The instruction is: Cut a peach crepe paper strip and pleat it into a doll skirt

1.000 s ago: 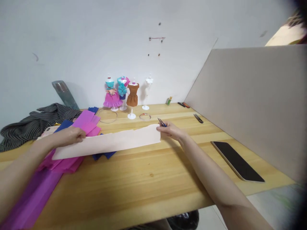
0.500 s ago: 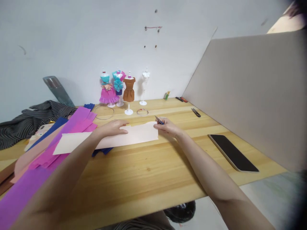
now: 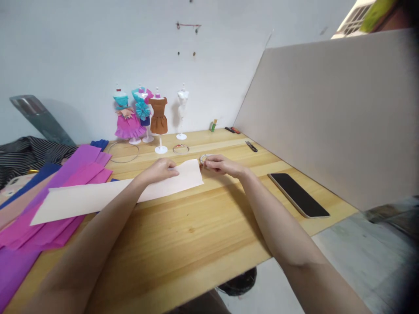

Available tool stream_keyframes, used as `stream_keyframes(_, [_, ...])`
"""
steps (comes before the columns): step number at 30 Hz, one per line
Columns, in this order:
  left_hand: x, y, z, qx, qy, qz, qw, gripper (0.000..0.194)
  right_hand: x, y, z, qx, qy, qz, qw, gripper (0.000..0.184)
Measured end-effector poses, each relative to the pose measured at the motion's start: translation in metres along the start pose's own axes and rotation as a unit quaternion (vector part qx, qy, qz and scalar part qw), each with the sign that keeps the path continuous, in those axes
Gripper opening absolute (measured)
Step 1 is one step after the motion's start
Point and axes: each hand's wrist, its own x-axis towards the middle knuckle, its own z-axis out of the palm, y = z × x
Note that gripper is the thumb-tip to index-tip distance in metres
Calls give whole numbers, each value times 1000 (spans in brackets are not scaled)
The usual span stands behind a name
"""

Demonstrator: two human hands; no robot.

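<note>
A long pale pink paper strip lies slantwise across the table, its left part over coloured sheets. My left hand rests at its upper edge, fingers and thumb bent closed on the paper. Just past the strip's right end, my right hand is low over the wood with its fingers closed. What those fingers hold is hidden. A thin pale ring shows right by their tips; whether they touch it I cannot tell.
Little dress forms stand along the wall, several in paper dresses. Purple and pink sheets and striped cloth lie left. A phone, dark snips and a grey partition are at right.
The view has swung right, so things sit farther left. The dark pointed tool with blue, seen in my right hand before, no longer shows. That hand has moved off the strip's end, beside the ring.
</note>
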Motion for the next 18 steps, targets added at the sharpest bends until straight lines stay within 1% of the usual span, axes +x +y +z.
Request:
stream_keyframes(1, [-1,-1,0,0,4,0,1000,26,-3,0,-4,-20,-15,14,1000,40])
stream_keyframes(4, [-3,-2,1,4,12,3,1000,27,-9,-1,-12,-80,-87,50,992,42])
stream_keyframes(5, [-3,-2,2,6,16,4,1000,26,-10,-1,-13,-93,-107,61,988,41])
stream_keyframes(7, [-2,-1,4,10,22,5,1000,25,-10,-2,-12,-108,-127,82,983,34])
stream_keyframes(11, [-3,4,5,12,28,1,1000,24,-8,-3,-7,-126,-136,93,978,31])
stream_keyframes(18, [-6,7,0,14,32,-6,999,27,-2,0,-1,-167,-128,97,973,35])
